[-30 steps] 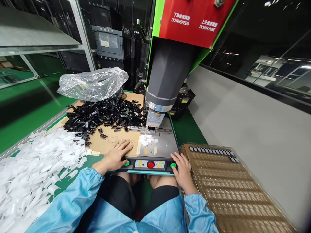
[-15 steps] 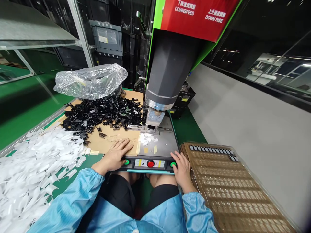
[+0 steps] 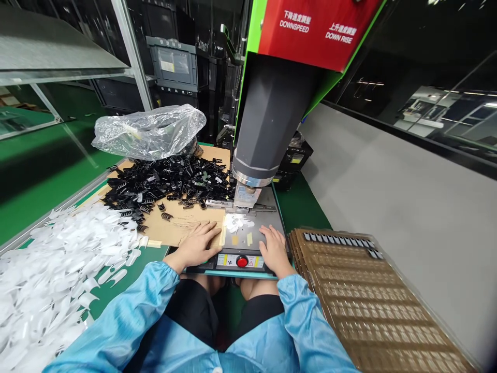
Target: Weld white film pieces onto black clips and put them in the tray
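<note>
My left hand (image 3: 199, 243) lies palm down with its fingers stretched over the cardboard sheet (image 3: 186, 228), holding nothing. Over the right front of the grey machine base (image 3: 267, 223), my right hand (image 3: 274, 250) is spread and holds nothing. Between the hands is the red button (image 3: 242, 261) on the front panel; the green buttons are covered from view. The press head (image 3: 247, 197) is lowered onto a metal fixture (image 3: 219, 203), and the part beneath it is hidden. A few white pieces (image 3: 237, 221) lie on the base in front of it.
A heap of black clips (image 3: 171, 181) lies behind my left hand, with a clear plastic bag (image 3: 149, 132) behind it. Loose white pieces (image 3: 73, 269) are piled at the left. Stacked brown trays (image 3: 361, 290) stand at the right, with dark parts (image 3: 337, 240) along the top row.
My right hand has moved off the right green button, up and left onto the machine base. My left hand has shifted slightly right. The press head has come down onto the fixture.
</note>
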`<state>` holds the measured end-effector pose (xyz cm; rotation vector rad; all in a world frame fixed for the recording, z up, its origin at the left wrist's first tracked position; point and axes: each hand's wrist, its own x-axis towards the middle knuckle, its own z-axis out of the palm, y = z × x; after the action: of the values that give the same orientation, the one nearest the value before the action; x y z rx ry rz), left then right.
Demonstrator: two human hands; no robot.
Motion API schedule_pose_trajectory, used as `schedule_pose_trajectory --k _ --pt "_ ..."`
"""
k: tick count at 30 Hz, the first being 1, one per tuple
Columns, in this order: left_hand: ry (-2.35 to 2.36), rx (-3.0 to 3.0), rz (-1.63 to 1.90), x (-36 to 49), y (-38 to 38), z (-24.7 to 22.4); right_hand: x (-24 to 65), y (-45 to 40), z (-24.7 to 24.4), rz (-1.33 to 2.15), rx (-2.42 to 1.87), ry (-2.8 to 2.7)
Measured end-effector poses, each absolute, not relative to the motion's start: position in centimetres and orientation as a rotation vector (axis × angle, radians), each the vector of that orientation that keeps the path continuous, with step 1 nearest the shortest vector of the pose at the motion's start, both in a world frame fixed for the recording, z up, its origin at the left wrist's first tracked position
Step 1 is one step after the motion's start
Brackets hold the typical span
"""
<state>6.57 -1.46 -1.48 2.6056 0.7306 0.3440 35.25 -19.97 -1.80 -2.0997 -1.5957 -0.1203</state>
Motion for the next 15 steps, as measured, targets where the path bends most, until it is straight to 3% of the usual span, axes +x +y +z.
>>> schedule_pose_trajectory --k 10,15 --pt "0.578 2.582 0.369 11.0 -2.0 -0.9 33.9 -17.0 -1.3 0.001 -2.016 -1.643" --pt "0.570 2.290 0.659 11.5 -0.6 -1.2 35.9 -16.2 -1.4 0.054 -1.905 -1.444"
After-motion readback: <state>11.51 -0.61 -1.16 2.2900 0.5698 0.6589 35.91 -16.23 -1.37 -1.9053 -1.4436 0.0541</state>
